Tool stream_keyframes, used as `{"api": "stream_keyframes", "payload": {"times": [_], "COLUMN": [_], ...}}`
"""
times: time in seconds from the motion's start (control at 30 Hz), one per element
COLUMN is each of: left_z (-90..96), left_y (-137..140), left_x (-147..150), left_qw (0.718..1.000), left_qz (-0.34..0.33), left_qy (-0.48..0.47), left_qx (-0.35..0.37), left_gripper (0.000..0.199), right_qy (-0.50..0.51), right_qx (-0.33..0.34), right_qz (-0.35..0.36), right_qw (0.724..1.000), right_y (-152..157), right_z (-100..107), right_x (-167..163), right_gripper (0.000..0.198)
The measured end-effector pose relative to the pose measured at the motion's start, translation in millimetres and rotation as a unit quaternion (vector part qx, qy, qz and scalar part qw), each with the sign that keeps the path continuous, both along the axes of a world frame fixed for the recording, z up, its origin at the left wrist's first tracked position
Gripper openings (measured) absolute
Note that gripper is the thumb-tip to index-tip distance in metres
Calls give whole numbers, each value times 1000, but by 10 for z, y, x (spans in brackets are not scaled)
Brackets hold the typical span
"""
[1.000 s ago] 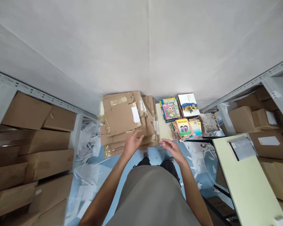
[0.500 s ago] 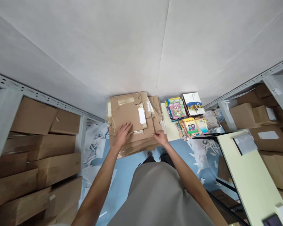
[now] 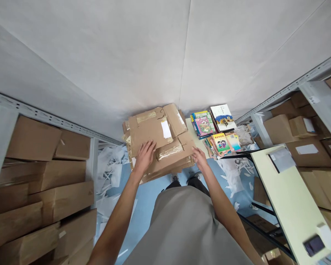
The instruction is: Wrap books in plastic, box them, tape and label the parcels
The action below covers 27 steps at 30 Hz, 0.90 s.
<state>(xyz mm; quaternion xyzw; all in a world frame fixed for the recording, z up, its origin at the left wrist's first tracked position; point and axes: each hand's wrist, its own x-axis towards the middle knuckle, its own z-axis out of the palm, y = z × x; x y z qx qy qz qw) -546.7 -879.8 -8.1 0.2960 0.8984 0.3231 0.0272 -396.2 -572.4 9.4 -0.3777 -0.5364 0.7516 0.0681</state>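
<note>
A pile of flattened cardboard boxes [image 3: 165,154] lies in front of me against the wall. My left hand [image 3: 145,156] rests with fingers stretched out on the top cardboard sheet [image 3: 147,129], which bears a white label [image 3: 166,129] and clear tape. At the pile's right edge, my right hand [image 3: 200,159] pinches the corner of a flattened cardboard box [image 3: 183,149] that lies under the top sheet. A strip of shiny tape [image 3: 169,151] shows on that lower piece. The fingertips of my right hand are partly hidden.
Right of the pile sit stacked children's books [image 3: 204,125], a white-covered book [image 3: 222,117] and more booklets [image 3: 221,142]. A narrow table [image 3: 287,195] holds a phone [image 3: 313,245]. Shelves of cartons [image 3: 66,198] flank both sides. Paper scraps [image 3: 110,169] litter the blue floor.
My right hand has moved right with the lower cardboard's corner, turning that piece and uncovering its tape strip. A labelled cardboard part now shows at the upper right. My left hand stays on the top sheet.
</note>
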Motion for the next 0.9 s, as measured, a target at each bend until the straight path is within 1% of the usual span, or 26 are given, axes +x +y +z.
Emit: {"api": "stream_keyframes", "payload": {"times": [0.07, 0.13, 0.2, 0.23, 0.3, 0.4, 0.5, 0.57, 0.63, 0.7, 0.77, 0.9], "left_z": [8, 14, 30, 41, 59, 31, -81, -149, -152, -57, 131, 624], "left_y": [82, 134, 147, 141, 114, 83, 147, 297, 565, 953, 1432, 2473], "left_x": [26, 46, 57, 58, 60, 83, 165, 250, 344, 433, 512, 658], "left_qw": [1000, 1000, 1000, 1000, 999, 1000, 1000, 1000, 999, 996, 989, 965], "left_qz": [-7, -8, -4, -2, 1, 5, 4, -6, -24, -53, -93, -171], "left_qy": [-9, -20, -24, -23, -14, -6, -11, -16, -25, -40, -60, -93], "left_qx": [2, 5, 14, 21, 32, 30, 5, 0, 19, 54, 94, 176], "left_gripper": [52, 51, 52, 52, 53, 51, 51, 54, 59, 62, 61, 62], "right_qy": [3, 2, 7, 11, 27, 57, 74, 61, 56, 63, 74, 100], "right_qx": [-33, -41, -34, -24, 5, 59, 110, 130, 150, 168, 185, 241], "right_qz": [39, 69, 56, 31, -41, -155, -246, -274, -289, -312, -345, -406], "right_qw": [999, 997, 998, 999, 999, 984, 960, 951, 944, 933, 917, 876], "right_y": [-142, -251, -250, -192, 43, 612, 1211, 1501, 1678, 1777, 1851, 2010], "right_z": [17, 50, 117, 168, 309, 604, 936, 1139, 1310, 1442, 1535, 1624], "right_x": [-7, -12, 9, 36, 137, 434, 927, 1339, 1765, 2159, 2501, 3058], "right_gripper": [60, 60, 59, 58, 52, 45, 43, 43, 43, 45, 47, 51]}}
